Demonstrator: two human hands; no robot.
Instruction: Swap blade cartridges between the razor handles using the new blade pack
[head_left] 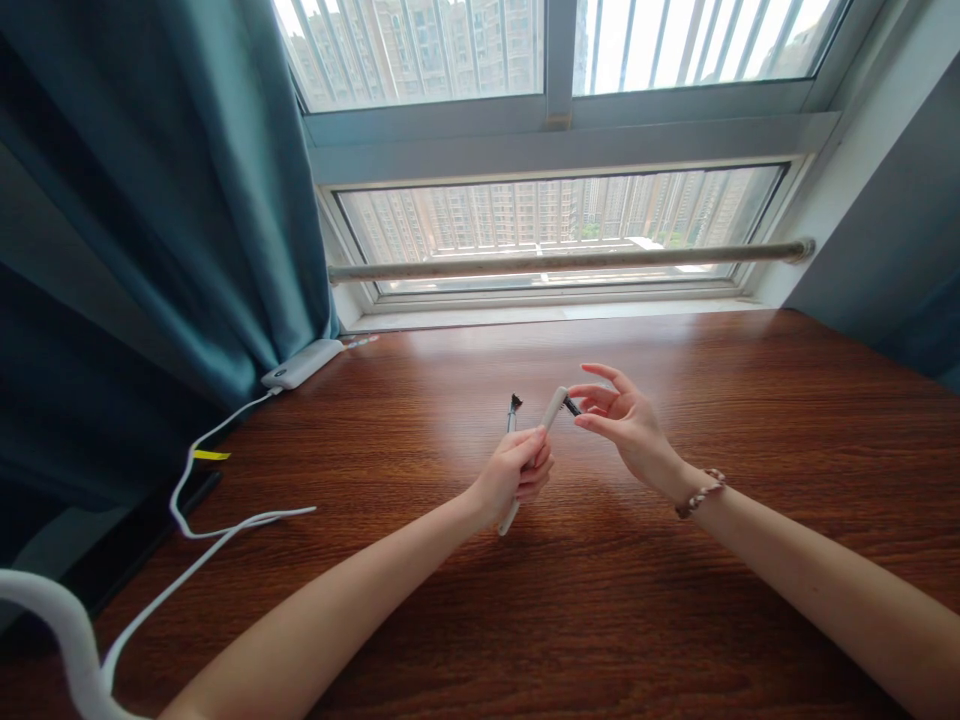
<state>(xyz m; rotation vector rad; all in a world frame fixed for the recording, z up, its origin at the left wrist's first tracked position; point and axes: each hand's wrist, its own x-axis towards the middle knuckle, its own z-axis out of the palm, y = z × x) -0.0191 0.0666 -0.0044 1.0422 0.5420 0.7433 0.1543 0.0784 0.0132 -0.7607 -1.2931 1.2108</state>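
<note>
My left hand (519, 468) is closed around a slim white stick (555, 408), which slants up to the right; its lower end shows beneath the fist. A short black piece (572, 406) that looks bristled angles off the stick's top. My right hand (626, 422) has its thumb and a fingertip at this black piece, other fingers raised and spread. Just above my left fist stands a thin silver-stemmed brush (513, 412) with a dark tip; whether that hand also holds it or it lies behind cannot be told.
On the brown wooden table (712, 560), a white power strip (303, 364) sits by the blue curtain (225, 200) at the left. A white cable (180, 490) with a yellow tag (211, 455) loops nearby. Behind the table is a window with a horizontal rail (570, 262).
</note>
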